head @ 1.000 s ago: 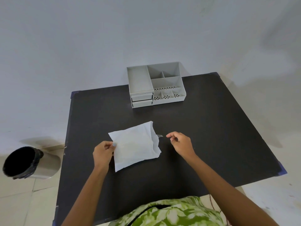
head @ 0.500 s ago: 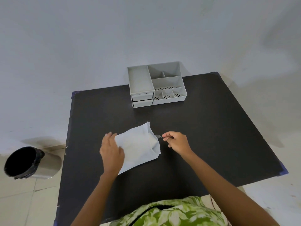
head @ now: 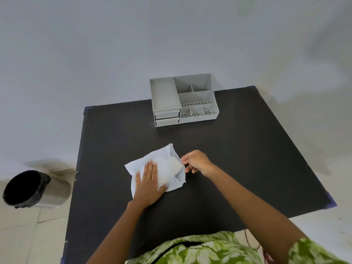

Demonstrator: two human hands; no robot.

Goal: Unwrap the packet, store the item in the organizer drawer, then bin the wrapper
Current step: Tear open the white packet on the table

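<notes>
A: Where's the packet (head: 152, 168) sitting?

B: Flat on the black table (head: 238, 159), well in front of the grey organizer (head: 182, 100) and nearer the person. Its open mouth faces right, and a white item (head: 176, 164) shows just inside.

A: Why is the left hand (head: 147, 184) on top of it?

B: Probably to pin it down. The palm lies flat with fingers spread and straight, pressing the wrapper to the table so it won't slide while the item is pulled out. It grips nothing.

A: And the right hand (head: 197, 161)?

B: At the packet's mouth, wrist bent, fingertips pinched at the edge of the item or the wrapper's lip; I cannot tell which.

A: The drawers?

B: Both look closed, on the organizer's front left. The bin (head: 24, 188) stands on the floor, far left of the organizer, off the table.
</notes>
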